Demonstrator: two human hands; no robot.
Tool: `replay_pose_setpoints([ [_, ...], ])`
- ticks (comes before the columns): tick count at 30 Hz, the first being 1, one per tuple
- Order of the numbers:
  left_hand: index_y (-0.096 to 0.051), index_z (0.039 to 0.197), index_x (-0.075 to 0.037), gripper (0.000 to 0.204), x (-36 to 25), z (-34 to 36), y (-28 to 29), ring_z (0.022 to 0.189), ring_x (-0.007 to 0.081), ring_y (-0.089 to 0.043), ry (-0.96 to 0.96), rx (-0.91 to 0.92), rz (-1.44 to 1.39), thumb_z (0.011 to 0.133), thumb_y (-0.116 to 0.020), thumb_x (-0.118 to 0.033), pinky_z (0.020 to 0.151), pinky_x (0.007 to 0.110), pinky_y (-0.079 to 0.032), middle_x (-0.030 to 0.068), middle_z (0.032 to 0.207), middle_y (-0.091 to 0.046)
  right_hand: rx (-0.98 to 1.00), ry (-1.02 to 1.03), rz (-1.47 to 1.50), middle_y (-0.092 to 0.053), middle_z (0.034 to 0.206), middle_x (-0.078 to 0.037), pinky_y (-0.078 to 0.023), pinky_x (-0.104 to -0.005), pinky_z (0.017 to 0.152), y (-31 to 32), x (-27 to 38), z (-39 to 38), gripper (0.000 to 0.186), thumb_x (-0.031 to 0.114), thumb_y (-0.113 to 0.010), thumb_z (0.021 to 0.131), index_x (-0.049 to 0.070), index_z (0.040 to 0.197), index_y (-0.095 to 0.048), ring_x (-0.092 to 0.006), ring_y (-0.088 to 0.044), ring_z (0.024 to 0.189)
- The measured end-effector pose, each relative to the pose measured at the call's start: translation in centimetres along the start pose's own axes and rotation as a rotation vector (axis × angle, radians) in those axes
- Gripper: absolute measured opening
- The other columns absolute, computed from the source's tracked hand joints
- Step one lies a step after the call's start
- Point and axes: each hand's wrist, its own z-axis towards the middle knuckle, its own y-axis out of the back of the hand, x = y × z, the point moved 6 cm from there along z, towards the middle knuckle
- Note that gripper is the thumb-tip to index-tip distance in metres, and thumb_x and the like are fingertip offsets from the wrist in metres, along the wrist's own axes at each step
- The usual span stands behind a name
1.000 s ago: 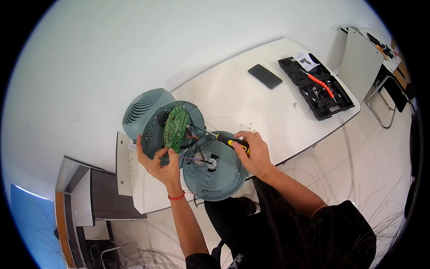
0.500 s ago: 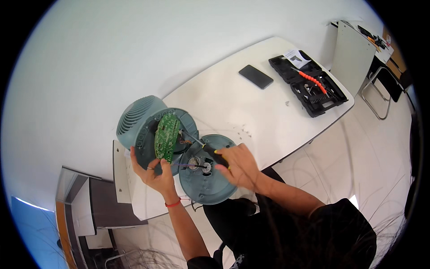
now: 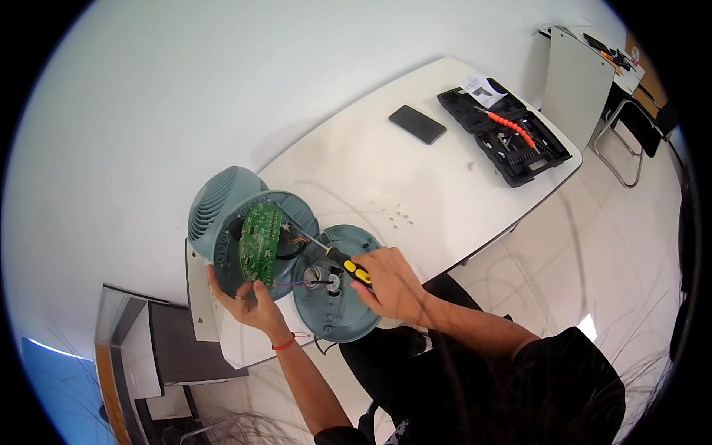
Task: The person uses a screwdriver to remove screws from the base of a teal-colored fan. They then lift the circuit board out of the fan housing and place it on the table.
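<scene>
At the table's left end, a grey-green round fan housing (image 3: 300, 205) lies tipped with its open side toward me and its slatted grille behind. A green circuit board (image 3: 259, 245) stands in that opening. My left hand (image 3: 252, 305) has its thumb at the board's lower edge and its fingers by the housing rim. In my right hand (image 3: 393, 283) is a black-and-yellow screwdriver (image 3: 348, 265), its shaft slanting up left into the housing beside the board; its tip is hard to make out. Thin wires join the housing to a round cover (image 3: 348, 315) lying in front.
Several small screws (image 3: 400, 216) lie on the white table (image 3: 334, 159). Farther right are a dark phone (image 3: 417, 124) and an open black tool case (image 3: 512, 137) with an orange flexible shaft (image 3: 512, 127). A chair (image 3: 630, 144) stands at the far right.
The screwdriver handle has turned in my right hand, showing more yellow. My left hand has shifted at the board's lower edge, and the board sits more upright in view. The whole view has shifted slightly.
</scene>
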Motion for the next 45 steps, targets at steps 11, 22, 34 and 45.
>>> replay_pose_setpoints([
  [11,-0.06,0.065,0.003,0.034,1.3,0.6,0.5,0.132,0.027,-0.052,-0.055,0.008,-0.025,0.09,-0.07,-0.018,0.098,0.036,-0.043,0.0154,0.162,-0.044,-0.047,0.009,0.025,-0.058,0.08,-0.006,-0.041,-0.0389,0.079,-0.5,-0.1,-0.4,0.033,0.02,-0.078,0.092,0.004,0.117,-0.064,-0.0249,-0.056,0.072],
  [22,-0.06,0.066,0.004,0.039,1.7,0.7,1.0,0.137,0.0252,-0.052,-0.029,0.033,-0.01,0.093,-0.071,-0.023,0.101,0.032,-0.05,0.0172,0.165,-0.039,-0.002,-0.164,0.002,-0.054,0.079,-0.005,-0.04,-0.0393,0.074,-0.6,-0.5,-1.1,0.039,0.016,-0.077,0.089,0.004,0.123,-0.062,-0.0245,-0.054,0.072],
  [34,-0.059,0.068,0.001,0.046,4.0,0.4,1.9,0.142,0.025,-0.047,-0.02,0.034,-0.054,0.094,-0.076,-0.033,0.104,0.034,-0.048,0.0165,0.164,-0.04,-0.088,0.122,-0.039,-0.058,0.087,-0.005,-0.044,-0.0406,0.083,-0.9,0.1,-1.4,0.037,0.016,-0.081,0.086,0.005,0.118,-0.067,-0.0238,-0.057,0.078],
  [45,-0.057,0.064,0.0,0.024,1.7,1.2,0.9,0.103,0.0115,-0.056,-0.142,0.034,-0.026,0.084,-0.069,-0.009,0.073,0.024,-0.04,0.0112,0.163,-0.046,0.031,-0.063,-0.008,-0.061,0.088,-0.009,-0.044,-0.0376,0.076,-1.3,-1.1,-0.9,0.042,0.015,-0.08,0.088,0.002,0.124,-0.064,-0.0264,-0.057,0.076],
])
